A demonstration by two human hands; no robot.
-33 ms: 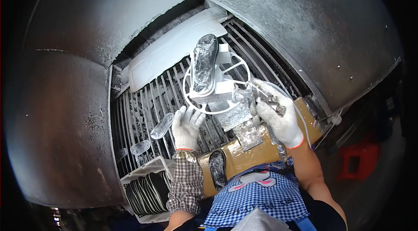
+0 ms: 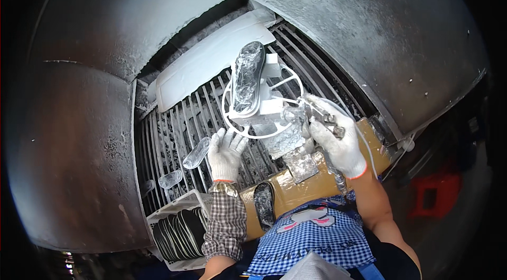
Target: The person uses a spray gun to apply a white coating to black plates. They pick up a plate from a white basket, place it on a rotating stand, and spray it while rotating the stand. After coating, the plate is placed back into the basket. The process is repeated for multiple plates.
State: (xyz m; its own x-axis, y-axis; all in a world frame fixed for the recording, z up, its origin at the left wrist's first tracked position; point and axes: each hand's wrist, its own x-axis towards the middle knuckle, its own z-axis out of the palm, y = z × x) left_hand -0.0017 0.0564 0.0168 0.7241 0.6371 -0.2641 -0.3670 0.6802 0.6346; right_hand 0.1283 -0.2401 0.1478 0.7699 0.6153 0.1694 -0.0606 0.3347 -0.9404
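My right hand (image 2: 340, 145), in a white knit glove with an orange cuff, is closed round a paint-crusted spray gun (image 2: 316, 114). Its nozzle end lies by the right rim of a white spoked turntable wheel (image 2: 229, 119). On white blocks on that wheel rests a black shoe sole (image 2: 248, 77) under crinkled clear film. My left hand (image 2: 227, 156), gloved too, has its fingers spread at the wheel's near left rim; whether they touch it I cannot tell. Beside this hand a film-covered, sole-shaped piece (image 2: 197, 153) lies on the grate.
Metal booth walls (image 2: 79, 137) enclose a slatted grate (image 2: 179, 116) with a white sheet (image 2: 211, 55) at its back. Near left stands a white crate (image 2: 182, 198) of dark soles. Another black sole (image 2: 263, 207) lies on the taped brown front ledge (image 2: 285, 187). A hose (image 2: 368, 148) runs past my right hand.
My right hand and the spray gun have shifted very slightly. The left hand and the sole on the wheel stay in place.
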